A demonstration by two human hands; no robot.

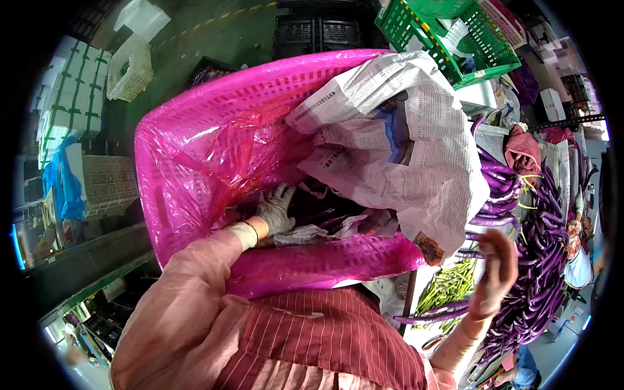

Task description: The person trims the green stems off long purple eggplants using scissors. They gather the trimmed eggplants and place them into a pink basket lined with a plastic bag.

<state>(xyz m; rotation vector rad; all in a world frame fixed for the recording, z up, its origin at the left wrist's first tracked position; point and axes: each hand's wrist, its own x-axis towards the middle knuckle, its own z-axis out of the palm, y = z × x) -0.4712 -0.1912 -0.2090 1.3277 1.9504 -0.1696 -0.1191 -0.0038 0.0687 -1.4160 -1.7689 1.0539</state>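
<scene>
A crate lined with pink plastic film stands before me, with dark long eggplants at its bottom. My left hand, in a grey glove, reaches inside with its fingers spread against the contents. Newspaper sheets drape over the crate's right side, and a smaller paper piece lies beside the glove. Blurred and bare, my right hand hovers over the table to the right, its fingers loosely bent with nothing visible in them. Near it are a bunch of purple eggplants and green beans.
A large heap of purple eggplants covers the right table, with a maroon cloth behind. A green crate stands at upper right. White boxes and a white crate are at left. Another person is at far right.
</scene>
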